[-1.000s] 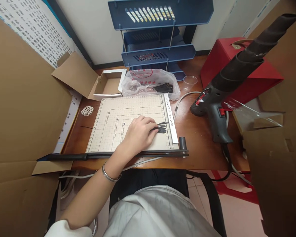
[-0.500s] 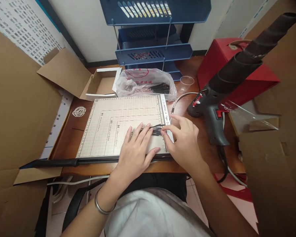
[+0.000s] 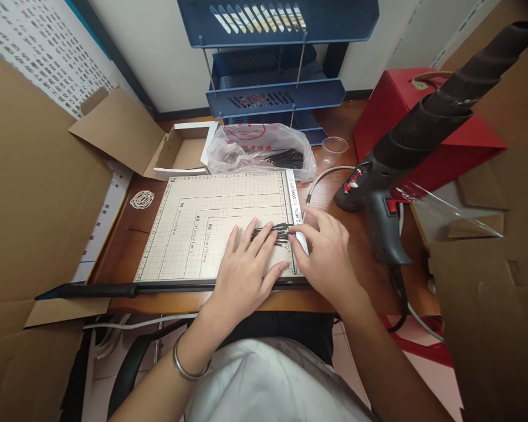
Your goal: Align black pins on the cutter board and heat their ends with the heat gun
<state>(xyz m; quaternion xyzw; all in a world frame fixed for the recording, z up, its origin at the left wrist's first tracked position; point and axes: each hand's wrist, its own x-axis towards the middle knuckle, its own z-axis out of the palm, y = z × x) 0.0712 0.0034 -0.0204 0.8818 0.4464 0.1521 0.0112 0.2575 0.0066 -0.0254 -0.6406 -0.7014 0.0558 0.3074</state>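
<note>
A bunch of thin black wires (image 3: 282,234) lies across a paper cutter's gridded board (image 3: 176,228), close to the white ruler strip (image 3: 291,184) on its right edge. My left hand (image 3: 249,266) rests on the bunch, fingers spread and partly covering it. From the right, my right hand (image 3: 323,249) reaches over the strip, thumb and index finger closed on the wire ends. Exactly how many wires sit in that pinch is hidden. The cutter's black handle (image 3: 99,290) is down along the near edge.
Behind the board stand an open cardboard box (image 3: 187,149), a plastic bag (image 3: 237,155) with more black wires, and a clear cup (image 3: 334,150). A heat gun (image 3: 385,220) stands at right before a red box (image 3: 378,105). White cord (image 3: 141,199) lies coiled at left.
The black wires under my hands are spread a little wider and show more between the fingers. Both hands have barely shifted, and the view has moved slightly.
</note>
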